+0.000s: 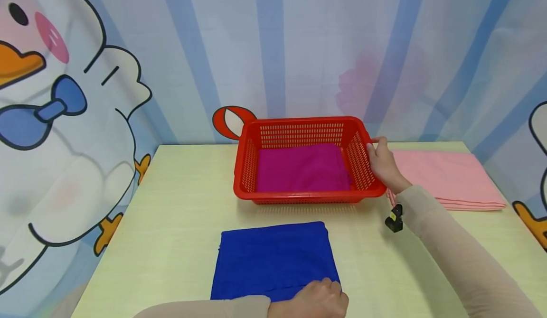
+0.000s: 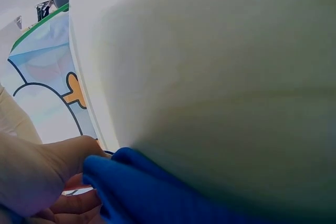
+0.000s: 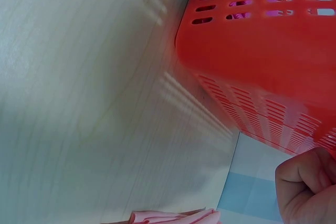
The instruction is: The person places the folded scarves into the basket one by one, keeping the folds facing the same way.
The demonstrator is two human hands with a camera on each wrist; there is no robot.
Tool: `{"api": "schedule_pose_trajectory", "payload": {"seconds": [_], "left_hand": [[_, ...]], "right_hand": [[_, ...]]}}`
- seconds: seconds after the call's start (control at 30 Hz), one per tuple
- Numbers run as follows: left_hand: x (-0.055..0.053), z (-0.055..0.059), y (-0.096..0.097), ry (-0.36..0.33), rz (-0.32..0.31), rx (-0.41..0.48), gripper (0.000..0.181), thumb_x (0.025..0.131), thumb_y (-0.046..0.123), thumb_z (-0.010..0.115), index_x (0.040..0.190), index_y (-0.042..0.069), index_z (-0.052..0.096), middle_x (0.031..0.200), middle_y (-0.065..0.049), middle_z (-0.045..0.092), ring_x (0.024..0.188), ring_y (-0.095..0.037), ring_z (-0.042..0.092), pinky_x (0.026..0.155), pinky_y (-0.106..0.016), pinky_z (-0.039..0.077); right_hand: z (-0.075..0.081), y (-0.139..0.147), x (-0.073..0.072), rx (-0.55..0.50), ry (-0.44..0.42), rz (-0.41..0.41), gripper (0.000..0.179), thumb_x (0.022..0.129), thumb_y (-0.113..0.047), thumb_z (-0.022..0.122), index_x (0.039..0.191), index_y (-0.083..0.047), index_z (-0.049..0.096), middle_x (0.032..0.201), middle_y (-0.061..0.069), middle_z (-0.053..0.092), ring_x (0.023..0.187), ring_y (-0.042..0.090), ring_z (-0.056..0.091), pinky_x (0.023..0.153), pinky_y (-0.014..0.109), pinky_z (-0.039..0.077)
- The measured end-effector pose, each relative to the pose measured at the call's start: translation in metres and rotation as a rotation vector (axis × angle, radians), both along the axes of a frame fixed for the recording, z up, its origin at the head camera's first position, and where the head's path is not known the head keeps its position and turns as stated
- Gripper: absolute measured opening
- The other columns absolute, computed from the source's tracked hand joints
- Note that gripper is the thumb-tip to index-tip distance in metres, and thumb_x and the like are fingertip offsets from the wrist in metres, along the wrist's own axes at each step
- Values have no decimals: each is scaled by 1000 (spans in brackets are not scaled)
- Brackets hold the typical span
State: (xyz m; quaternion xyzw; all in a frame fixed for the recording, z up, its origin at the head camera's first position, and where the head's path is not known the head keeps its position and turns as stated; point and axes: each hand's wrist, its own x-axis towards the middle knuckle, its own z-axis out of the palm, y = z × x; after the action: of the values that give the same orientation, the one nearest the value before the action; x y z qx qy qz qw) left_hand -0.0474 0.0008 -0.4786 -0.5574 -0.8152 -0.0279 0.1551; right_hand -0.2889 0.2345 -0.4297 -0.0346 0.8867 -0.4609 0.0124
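A red plastic basket (image 1: 299, 196) with slotted walls stands at the back of the table, and a folded magenta cloth (image 1: 301, 168) lies inside it. My right hand (image 1: 382, 163) grips the basket's right rim; the right wrist view has its curled fingers beside the red wall. Nearer to me lies a folded blue cloth (image 1: 273, 256). At its near right corner, my left hand (image 1: 318, 300) pinches the fabric. The left wrist view shows blue fabric (image 2: 152, 192) between thumb and fingers. Part of the cloth's near edge is hidden by the left hand and sleeve.
A folded pink cloth (image 1: 448, 178) lies to the right of the basket, partly behind the right forearm. The pale wooden table (image 1: 171, 232) meets a printed curtain (image 1: 307, 47) along its back edge. A small black device (image 1: 394, 218) is worn at the right wrist.
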Motion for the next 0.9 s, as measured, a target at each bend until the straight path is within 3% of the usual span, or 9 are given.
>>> {"api": "schedule_pose_trajectory", "payload": {"seconds": [0.2,0.43,0.73,0.9], "left_hand": [[1,6,3,-117,12,-111,45,100,43,55,64,16,54,60,7,34,54,-2,25,42,-12,15],[1,7,8,-98,14,-149,45,100,43,54,64,16,53,60,7,34,54,-3,26,41,-13,16],[1,8,12,-199,26,-162,46,102,44,51,66,15,53,62,6,35,55,-3,27,42,-12,18],[2,8,14,-209,20,-163,44,101,44,52,68,16,55,63,7,35,55,-2,27,42,-11,20]], "right_hand": [[-1,0,0,13,6,0,51,111,-30,24,145,7,19,110,32,54,89,41,64,71,43,59],[1,-1,0,22,16,-7,51,111,-30,23,145,7,20,107,32,54,86,39,64,66,38,57],[2,-1,0,21,13,-3,51,111,-30,24,146,7,18,108,33,54,88,41,65,68,42,58],[2,-1,0,23,10,-6,51,111,-30,24,146,7,18,108,33,53,88,41,64,69,42,58]]}}
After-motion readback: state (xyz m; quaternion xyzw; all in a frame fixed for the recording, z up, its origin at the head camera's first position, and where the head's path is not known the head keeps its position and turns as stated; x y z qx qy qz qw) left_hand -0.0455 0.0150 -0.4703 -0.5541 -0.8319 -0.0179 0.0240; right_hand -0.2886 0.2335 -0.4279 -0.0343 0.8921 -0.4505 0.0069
